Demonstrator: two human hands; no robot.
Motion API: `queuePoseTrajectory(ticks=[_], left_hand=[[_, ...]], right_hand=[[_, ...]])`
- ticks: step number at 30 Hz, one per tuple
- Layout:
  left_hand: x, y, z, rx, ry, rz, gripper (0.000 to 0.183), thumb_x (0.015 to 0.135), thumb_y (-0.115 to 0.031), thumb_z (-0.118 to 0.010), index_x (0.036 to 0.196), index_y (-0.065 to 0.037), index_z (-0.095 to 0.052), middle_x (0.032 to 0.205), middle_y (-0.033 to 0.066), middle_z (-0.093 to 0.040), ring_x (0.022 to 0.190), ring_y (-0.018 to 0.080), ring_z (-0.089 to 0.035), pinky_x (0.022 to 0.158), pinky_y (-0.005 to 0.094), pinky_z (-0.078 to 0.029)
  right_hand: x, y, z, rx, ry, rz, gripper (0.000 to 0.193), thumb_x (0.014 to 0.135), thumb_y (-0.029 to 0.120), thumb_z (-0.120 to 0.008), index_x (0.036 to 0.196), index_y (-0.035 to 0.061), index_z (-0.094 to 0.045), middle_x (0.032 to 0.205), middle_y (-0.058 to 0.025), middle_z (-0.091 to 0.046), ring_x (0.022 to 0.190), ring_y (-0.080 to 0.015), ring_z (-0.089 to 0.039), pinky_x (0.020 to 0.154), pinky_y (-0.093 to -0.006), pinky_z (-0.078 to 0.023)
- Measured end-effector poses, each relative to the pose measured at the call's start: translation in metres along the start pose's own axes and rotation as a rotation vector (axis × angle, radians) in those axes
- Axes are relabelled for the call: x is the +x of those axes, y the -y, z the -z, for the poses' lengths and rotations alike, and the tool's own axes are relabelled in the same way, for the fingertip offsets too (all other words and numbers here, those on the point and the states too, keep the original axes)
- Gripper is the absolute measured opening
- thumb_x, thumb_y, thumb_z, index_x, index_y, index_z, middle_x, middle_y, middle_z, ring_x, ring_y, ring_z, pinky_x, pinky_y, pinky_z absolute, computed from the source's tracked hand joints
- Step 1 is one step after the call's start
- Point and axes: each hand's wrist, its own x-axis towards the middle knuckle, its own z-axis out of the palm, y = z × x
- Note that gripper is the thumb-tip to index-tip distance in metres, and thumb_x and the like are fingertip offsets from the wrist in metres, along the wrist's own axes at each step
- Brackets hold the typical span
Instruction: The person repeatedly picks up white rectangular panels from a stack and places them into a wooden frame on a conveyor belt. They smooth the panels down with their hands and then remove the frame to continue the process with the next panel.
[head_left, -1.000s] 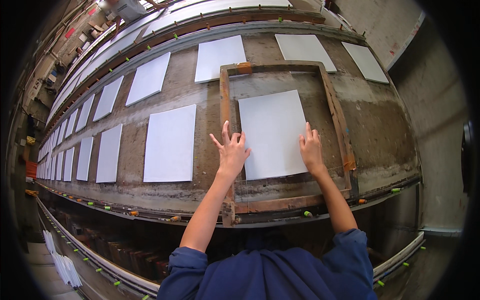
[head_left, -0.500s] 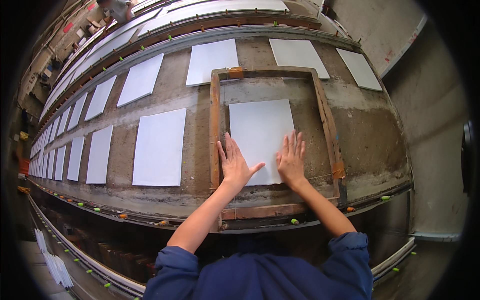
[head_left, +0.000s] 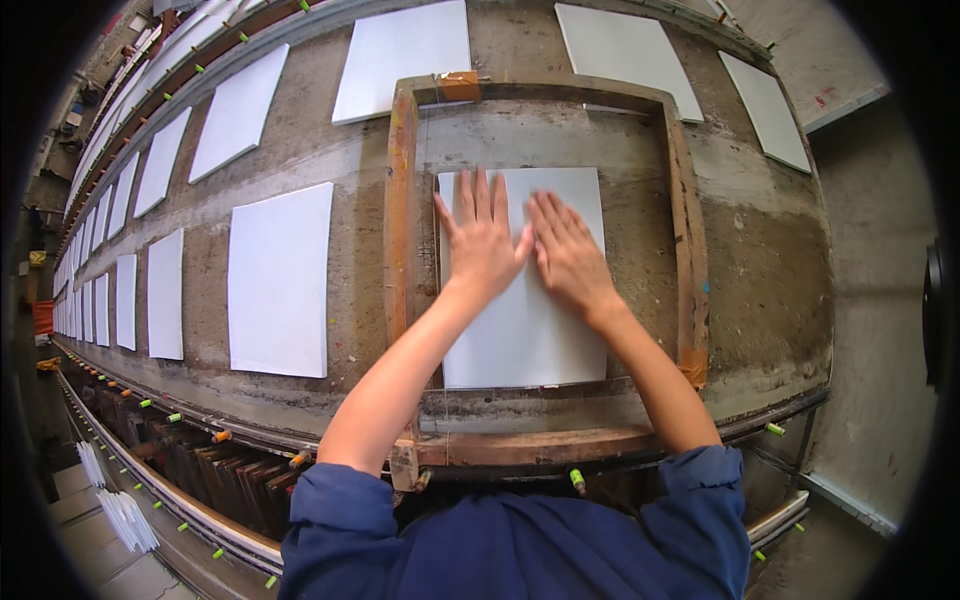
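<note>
A white rectangular sheet lies on the stained brown tabletop, inside a wooden frame that surrounds it. My left hand rests flat on the upper left part of this sheet, fingers stretched and a little spread. Beside it, my right hand is also flat on the sheet, slanting to the left with its fingers extended. Both thumbs nearly meet at the sheet's middle. Neither hand grips anything. Orange tape wraps the frame's far rail near its left corner.
More white sheets lie in two rows running left along the long table. Green and orange pegs line its near edge. Dark upright boards stand below. White pieces lie at lower left, and a grey wall rises on the right.
My hands have slid away from me, from the sheet's near side edges toward its far middle, and drawn closer together. The view has shifted nearer to the table.
</note>
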Motion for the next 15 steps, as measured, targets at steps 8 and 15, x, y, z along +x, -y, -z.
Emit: queuePoseTrajectory(ticks=[8,15], left_hand=[[0.061,0.007,-0.015,-0.007,-0.014,0.139,0.075,0.092,-0.044,-0.043,0.142,0.008,-0.022,0.150,0.0244,-0.020,0.141,0.0372,-0.012,0.112,0.0561,-0.005],[0.028,0.027,-0.018,-0.017,-0.162,0.204,0.071,0.097,-0.037,-0.038,0.141,0.014,-0.014,0.149,0.0307,-0.013,0.141,0.0386,-0.009,0.116,0.0452,-0.005]], right_hand=[[0.074,-0.038,-0.025,-0.069,-0.070,-0.232,0.047,0.092,0.022,-0.038,0.133,-0.0010,-0.045,0.143,-0.0146,-0.040,0.136,-0.0234,-0.031,0.113,-0.0375,-0.023],[0.057,-0.038,-0.018,-0.057,-0.128,-0.413,0.052,0.095,0.023,-0.035,0.138,-0.0065,-0.034,0.148,-0.0202,-0.029,0.140,-0.0296,-0.020,0.115,-0.0401,-0.019]])
